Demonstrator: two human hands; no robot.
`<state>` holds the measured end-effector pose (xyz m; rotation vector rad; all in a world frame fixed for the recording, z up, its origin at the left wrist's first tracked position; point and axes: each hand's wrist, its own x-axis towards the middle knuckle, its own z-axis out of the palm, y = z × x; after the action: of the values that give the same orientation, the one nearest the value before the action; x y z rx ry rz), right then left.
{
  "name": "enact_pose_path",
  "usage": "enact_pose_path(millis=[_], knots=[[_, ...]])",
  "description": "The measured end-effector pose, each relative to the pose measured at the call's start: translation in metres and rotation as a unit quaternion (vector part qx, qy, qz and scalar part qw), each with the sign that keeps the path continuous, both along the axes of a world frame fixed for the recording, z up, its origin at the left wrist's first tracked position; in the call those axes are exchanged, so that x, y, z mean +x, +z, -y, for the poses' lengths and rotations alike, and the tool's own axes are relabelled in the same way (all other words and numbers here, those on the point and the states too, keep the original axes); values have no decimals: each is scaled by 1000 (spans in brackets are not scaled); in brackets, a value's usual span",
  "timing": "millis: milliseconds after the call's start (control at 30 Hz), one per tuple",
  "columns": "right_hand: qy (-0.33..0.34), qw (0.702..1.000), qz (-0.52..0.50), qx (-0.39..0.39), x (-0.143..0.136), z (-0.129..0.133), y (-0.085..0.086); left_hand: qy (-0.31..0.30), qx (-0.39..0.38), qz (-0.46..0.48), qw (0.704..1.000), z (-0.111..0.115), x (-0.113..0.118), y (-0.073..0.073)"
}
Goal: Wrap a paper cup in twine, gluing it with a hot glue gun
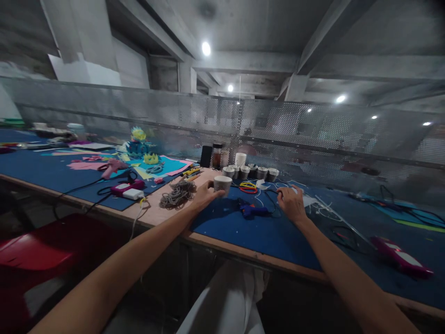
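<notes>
My left hand (pixel 206 195) is closed round a small pale cup (pixel 221 184), held upright just above the blue mat (pixel 222 222). My right hand (pixel 292 203) hovers over the mat to the right with its fingers curled in; whether it pinches anything is hidden. A black cord runs close to its fingertips, and a white scrap shows behind it. Between the hands lies a blue glue gun (pixel 253 210), with red and yellow scissors (pixel 248 187) beyond it. To the left of the cup sits a tangled bundle of grey cord (pixel 178 194).
Several grey cups (pixel 244 172) stand at the back near a dark-lidded jar (pixel 216 156) and a phone (pixel 206 157). A pink glue gun (pixel 113 168) and a magenta power strip (pixel 128 189) lie left; another magenta strip (pixel 399 256) lies right. Perforated metal panels (pixel 278 125) border the table.
</notes>
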<state>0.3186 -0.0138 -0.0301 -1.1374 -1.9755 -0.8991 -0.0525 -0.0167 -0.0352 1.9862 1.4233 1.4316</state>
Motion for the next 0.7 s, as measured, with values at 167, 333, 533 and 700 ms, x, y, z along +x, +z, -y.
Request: enact_pose_path(millis=[167, 333, 533, 700], knots=[[3, 1000, 0, 3, 1, -1, -1, 26, 2, -67, 997, -3, -3, -8], [8, 1000, -3, 6, 2, -2, -1, 27, 10, -112, 993, -2, -4, -5], [6, 1000, -7, 3, 2, -1, -2, 74, 33, -134, 988, 6, -17, 5], [-11, 999, -34, -1, 10, -4, 1, 137, 45, -194, 970, 16, -55, 11]])
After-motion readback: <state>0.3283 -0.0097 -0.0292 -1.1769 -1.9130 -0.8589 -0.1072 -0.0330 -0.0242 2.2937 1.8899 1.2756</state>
